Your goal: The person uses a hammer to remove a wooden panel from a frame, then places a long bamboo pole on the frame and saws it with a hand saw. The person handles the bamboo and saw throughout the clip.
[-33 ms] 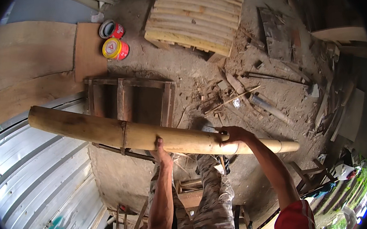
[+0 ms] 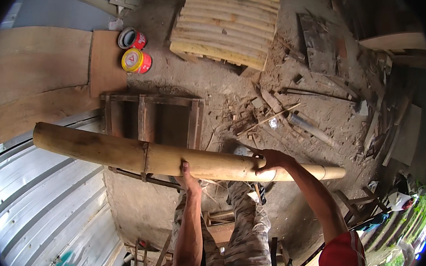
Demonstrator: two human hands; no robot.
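Note:
A thick, yellow-brown length of bamboo (image 2: 105, 148) lies slantwise across the view. Its broad end is at the upper left, its narrower end at the lower right, and dark node rings cross it. My left hand (image 2: 189, 178) grips it from the near side just left of the middle, thumb on top and fingers hidden beneath. Farther right, my right hand (image 2: 274, 160) is closed over its far edge. A small dark spot shows by those fingers; I cannot make out what it is. The bamboo is held above my legs, in camouflage trousers (image 2: 245, 236).
A slatted bamboo stool (image 2: 223, 23) stands ahead. Two paint cans (image 2: 136, 61) are at the far left, near plywood sheets (image 2: 29, 63). A dark wooden frame (image 2: 153, 100) lies behind the bamboo. Wood scraps (image 2: 271, 107) litter the floor; corrugated metal (image 2: 41, 198) lines the left.
The floor and the things on it sit very slightly differently in the view. Both hands keep the same grip on the bamboo, which stays almost in place.

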